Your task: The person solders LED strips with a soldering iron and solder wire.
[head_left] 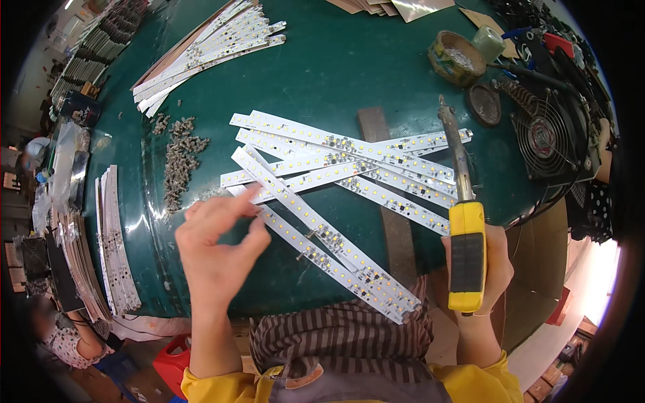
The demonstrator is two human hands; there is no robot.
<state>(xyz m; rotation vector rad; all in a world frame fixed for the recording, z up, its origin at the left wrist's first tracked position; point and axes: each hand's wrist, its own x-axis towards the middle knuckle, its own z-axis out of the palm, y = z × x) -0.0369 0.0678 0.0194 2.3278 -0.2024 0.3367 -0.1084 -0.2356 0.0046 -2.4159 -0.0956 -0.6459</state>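
My right hand (pixel 496 269) grips a yellow and black gun-shaped soldering iron (pixel 466 258), its long metal barrel pointing away from me and its tip up near the far side of the boards. My left hand (pixel 218 245) has thumb and forefinger pinched at the upper left end of a white LED strip board (pixel 322 263). That strip slants down to the right and overhangs the near table edge. Beside it lies a parallel LED strip (pixel 316 218) with small components along it. Beyond, several more LED strips (pixel 390 191) lie crossed over one another.
On the green table (pixel 322 74), a dark bar (pixel 401 248) runs beneath the strips. Small components (pixel 181 158) lie heaped at left, near stacked strips (pixel 215 50). A round tin (pixel 457 59) and a fan (pixel 541 134) stand at right. Another person (pixel 70 336) sits at lower left.
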